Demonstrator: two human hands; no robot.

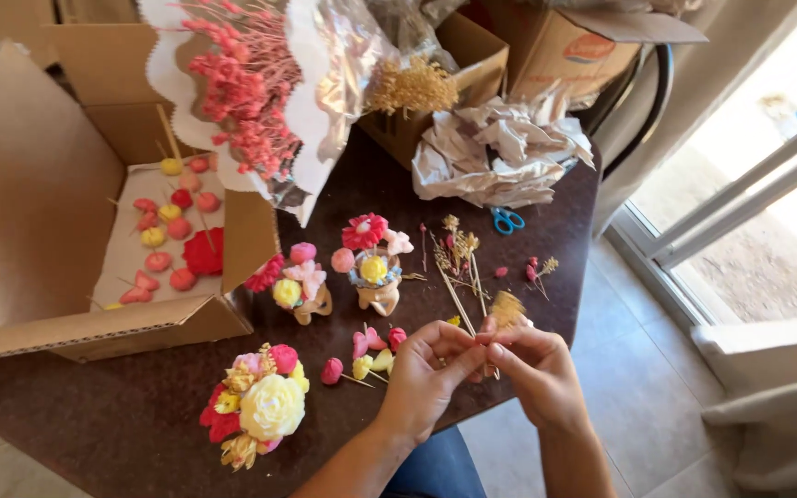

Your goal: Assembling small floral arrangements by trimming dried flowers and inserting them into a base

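Both hands meet over the near edge of the dark table [140,406], the left hand [428,369] and the right hand [532,364] pinching one dried yellow sprig [507,309] between their fingertips. It looks very light, thin and crumbly, so the stiff little stem is probably the best place to grip, not the fluffy top. That top pokes up just above the fingers, though the stem is mostly hidden.
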